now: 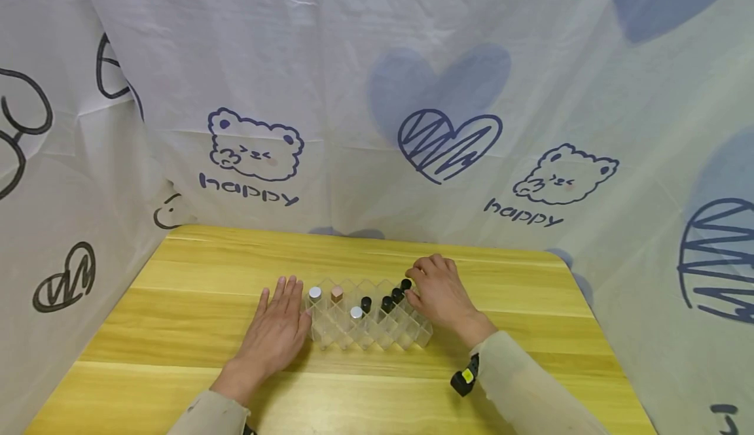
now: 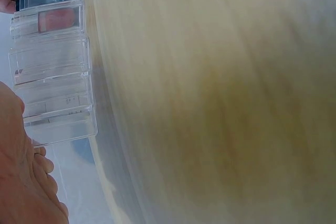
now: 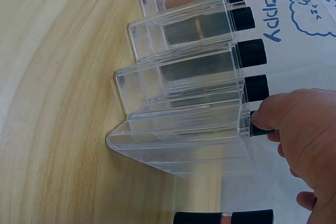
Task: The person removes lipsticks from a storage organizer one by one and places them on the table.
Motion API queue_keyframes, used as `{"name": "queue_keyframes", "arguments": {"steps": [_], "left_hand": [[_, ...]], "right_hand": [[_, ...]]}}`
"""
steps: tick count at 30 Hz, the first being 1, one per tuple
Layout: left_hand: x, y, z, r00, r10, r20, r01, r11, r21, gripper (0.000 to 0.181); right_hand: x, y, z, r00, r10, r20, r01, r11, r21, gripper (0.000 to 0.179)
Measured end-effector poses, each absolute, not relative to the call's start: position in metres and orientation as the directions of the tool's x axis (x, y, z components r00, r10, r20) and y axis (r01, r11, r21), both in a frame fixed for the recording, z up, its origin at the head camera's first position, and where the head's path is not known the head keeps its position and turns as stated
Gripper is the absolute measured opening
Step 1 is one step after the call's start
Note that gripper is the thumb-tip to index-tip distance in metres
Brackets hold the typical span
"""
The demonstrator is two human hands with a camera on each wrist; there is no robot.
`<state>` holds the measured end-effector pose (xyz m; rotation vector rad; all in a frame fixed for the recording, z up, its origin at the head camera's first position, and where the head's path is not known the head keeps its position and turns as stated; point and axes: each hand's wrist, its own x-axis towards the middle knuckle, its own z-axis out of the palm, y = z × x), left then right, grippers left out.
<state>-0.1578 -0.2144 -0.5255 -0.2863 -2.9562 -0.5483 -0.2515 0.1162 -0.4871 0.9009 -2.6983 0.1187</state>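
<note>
A clear organizer (image 1: 372, 333) with diamond-shaped cells stands on the table, several capped lipstick tubes upright in it. At its back right corner, my right hand (image 1: 442, 294) pinches the black cap of a lipstick tube (image 3: 259, 125) between thumb and fingers; the tube sits in a cell. More black caps (image 3: 252, 52) stand in line beside it. My left hand (image 1: 273, 330) lies flat along the organizer's left side, fingers straight, thumb at its wall. White caps (image 1: 315, 294) and a pinkish-brown cap (image 1: 337, 293) show toward the left.
A separate black lipstick tube (image 3: 223, 217) with a pink band appears beyond the organizer in the right wrist view; in the head view it is hidden. The yellow wooden table (image 1: 194, 337) meets a printed white cloth (image 1: 347, 180) at the back and sides.
</note>
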Motion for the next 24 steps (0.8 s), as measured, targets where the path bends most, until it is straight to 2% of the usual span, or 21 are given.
{"name": "queue_keyframes", "arguments": {"steps": [11, 20, 24], "left_hand": [[-0.157, -0.213, -0.526, -0.975, 0.161, 0.151, 0.205, 0.915, 0.348, 0.064], [-0.156, -0.213, -0.526, -0.976, 0.157, 0.152, 0.201, 0.918, 0.342, 0.064], [-0.157, -0.213, -0.527, -0.976, 0.156, 0.155, 0.201, 0.918, 0.342, 0.064]], "right_hand": [[-0.251, 0.116, -0.488, -0.749, -0.578, 0.325, -0.604, 0.796, 0.024, 0.021], [-0.255, 0.115, -0.480, -0.668, -0.617, 0.416, -0.659, 0.750, 0.055, 0.022], [-0.256, 0.114, -0.477, -0.656, -0.631, 0.415, -0.662, 0.745, 0.086, 0.023]]}}
